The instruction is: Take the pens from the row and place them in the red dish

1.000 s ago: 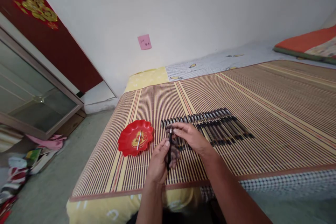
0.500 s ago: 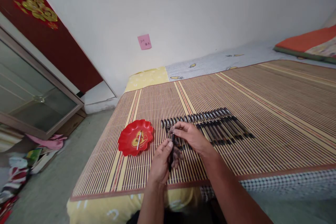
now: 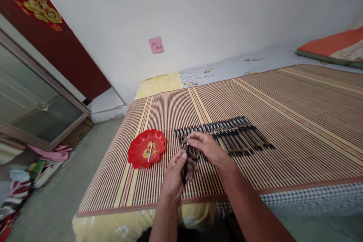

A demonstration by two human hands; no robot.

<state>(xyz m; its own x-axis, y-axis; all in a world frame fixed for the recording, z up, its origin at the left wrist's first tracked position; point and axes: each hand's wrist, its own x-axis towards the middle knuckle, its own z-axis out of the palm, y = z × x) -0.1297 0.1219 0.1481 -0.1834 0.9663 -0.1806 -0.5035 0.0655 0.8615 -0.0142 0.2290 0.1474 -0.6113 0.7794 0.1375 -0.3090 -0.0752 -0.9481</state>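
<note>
My left hand [image 3: 173,176] is closed around a slim black pen [image 3: 185,170], held nearly upright above the mat. The fingers of my right hand [image 3: 209,148] pinch together at the pen's upper end; what they grip there is partly hidden. Behind my hands lies a row of black pen caps [image 3: 219,125]. Several pen barrels [image 3: 241,140] with dark tips lie side by side just below that row, some covered by my right hand. To the left of my hands, a red scalloped plate [image 3: 136,155] holds a thin white stick [image 3: 150,153].
A striped bamboo mat [image 3: 113,170] covers the bed, its front edge close to me. Folded orange bedding [image 3: 331,45] lies at the far right. A pink note [image 3: 156,45] is on the wall. Clothes and other items [image 3: 19,185] lie on the floor at left.
Both hands stay in nearly the same place. The pen's upper end shows slightly more between my fingers, and the right fingertips have shifted a little.
</note>
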